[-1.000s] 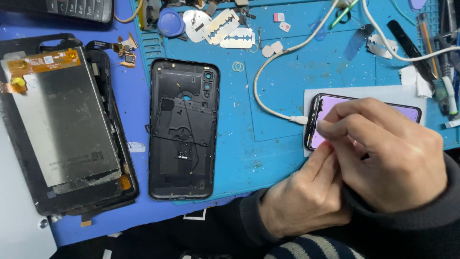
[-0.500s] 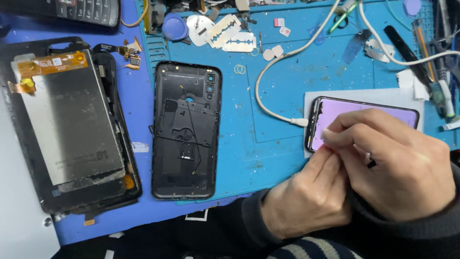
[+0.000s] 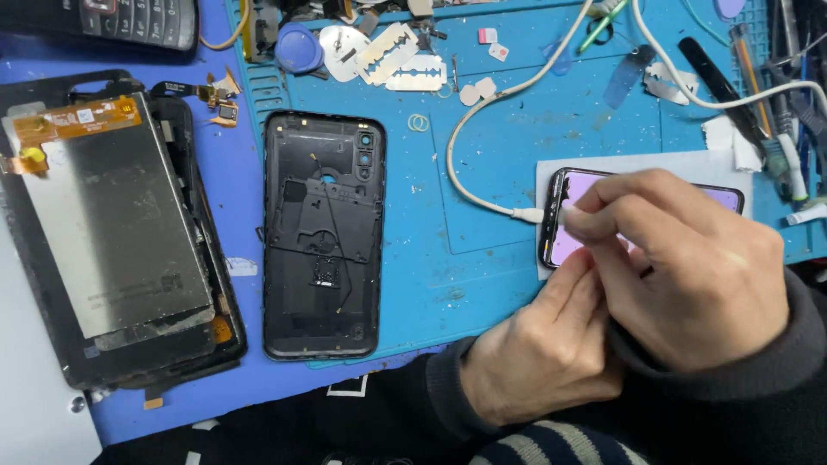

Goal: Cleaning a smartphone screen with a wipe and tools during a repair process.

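Both hands — left hand (image 3: 543, 362), right hand (image 3: 689, 267) — on phone (image 3: 564, 194), blue mat (image 3: 491, 258).

Both hands work over a phone (image 3: 575, 226) w/ lit purple screen, lying on a white sheet (image 3: 620, 164) at right of the blue mat (image 3: 500, 258). Right hand (image 3: 689, 275) covers most of the screen, fingertips pinched near its left end; prob. holding sth small, can't tell what. Left hand (image 3: 543, 353) sits just below, fingers touching the phone's near edge. White cable (image 3: 469, 142) plugs into the phone's left end and loops away to the far side. Centre: black back cover (image 3: 323, 237), inside face up. Left: opened display assembly (image 3: 108, 232) w/ orange flex. Far: razor blades (image 3: 401, 60), blue round lid (image 3: 299, 50).
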